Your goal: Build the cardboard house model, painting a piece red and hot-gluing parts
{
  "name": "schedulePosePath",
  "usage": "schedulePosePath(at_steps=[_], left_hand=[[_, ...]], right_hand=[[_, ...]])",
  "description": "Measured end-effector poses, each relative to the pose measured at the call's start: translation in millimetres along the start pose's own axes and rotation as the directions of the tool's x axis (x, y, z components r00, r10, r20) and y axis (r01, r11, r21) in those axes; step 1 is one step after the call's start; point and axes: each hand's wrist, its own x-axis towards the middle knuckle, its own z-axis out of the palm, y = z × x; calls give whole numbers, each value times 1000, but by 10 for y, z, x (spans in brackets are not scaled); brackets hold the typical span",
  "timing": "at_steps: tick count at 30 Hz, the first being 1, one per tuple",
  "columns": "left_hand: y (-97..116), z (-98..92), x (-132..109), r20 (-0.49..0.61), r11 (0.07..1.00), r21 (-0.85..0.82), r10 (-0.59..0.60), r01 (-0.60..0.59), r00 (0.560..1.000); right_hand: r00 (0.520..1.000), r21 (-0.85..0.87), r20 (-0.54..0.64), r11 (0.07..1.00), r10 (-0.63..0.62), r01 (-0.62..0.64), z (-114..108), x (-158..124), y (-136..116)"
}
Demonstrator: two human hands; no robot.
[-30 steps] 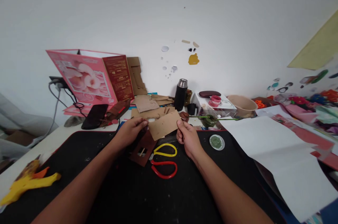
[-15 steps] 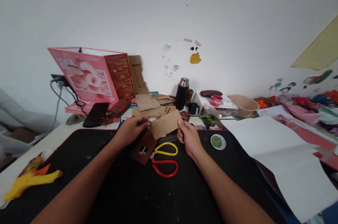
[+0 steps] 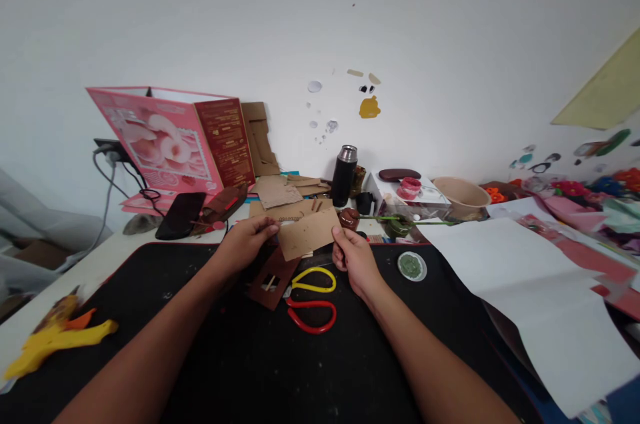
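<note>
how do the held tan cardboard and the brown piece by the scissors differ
The tan cardboard is held in the right hand; the brown piece lies on the black mat. The tan cardboard shows no opening; the brown piece has one, crossed by a pale strip. Both look flat.

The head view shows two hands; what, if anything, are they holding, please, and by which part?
A cardboard piece, held by opposite edges: left hand at the left, right hand at the right.

Worn head-high, one camera faces the wall [image 3: 440, 44] across the black mat [image 3: 320, 377], apparently tilted slightly down.
</note>
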Motion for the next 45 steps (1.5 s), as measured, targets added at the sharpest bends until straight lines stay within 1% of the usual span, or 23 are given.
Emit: schedulePosePath(at_steps=[2,4,7,13,18,20,22,24,26,31,33,36,39,40,42,45], left_hand=[[5,-4,-3,-11,1000,10,-7,7,1000],[10,-8,-1,-40,998,63,-4,6,999],[12,-12,10,-47,994,113,3,3,999],[2,-22,17,-46,993,122,13,-7,999],[-23,-32,4,-88,996,79,-33,40,996],[-26,-37,4,-97,997,66,-35,41,995],[-16,-41,8,-67,998,65,-17,22,998],[3,-43,12,-13,997,72,-4,5,1000],[25,-42,14,23,996,91,-11,9,1000],[65,-44,5,6,990,141,-13,12,1000],[75,-42,-9,21,991,135,-14,11,1000],[92,-30,-41,106,994,106,6,-17,994],[111,-27,-73,218,997,71,27,-43,976],[115,-33,-79,239,997,59,26,-41,971],[121,-53,-78,232,999,42,8,-18,973],[119,-85,-51,111,998,33,-48,45,993]], right_hand=[[1000,-7,7,1000,0,0,4,-5,1],[1000,-15,11,1000,-3,3,6,-6,2],[1000,-30,5,999,-10,10,6,-6,3],[1000,-39,6,999,-5,5,8,-15,5],[1000,-37,-5,999,-15,15,5,-8,-3],[1000,-38,-10,999,-20,19,2,0,-5],[1000,-36,-9,999,-18,17,0,6,-2],[1000,-33,-5,999,-12,12,-1,6,4],[1000,-33,1,999,-12,12,1,3,11],[1000,-57,19,998,-17,18,14,-11,15],[1000,-54,16,998,-14,15,13,-10,12],[1000,-29,-12,1000,-6,6,-2,5,7],[999,-10,-45,1000,-3,3,-20,24,3],[999,-5,-50,1000,-3,3,-23,27,3],[999,5,-48,1000,-4,4,-18,28,4],[1000,7,-13,1000,-3,3,8,14,10]])
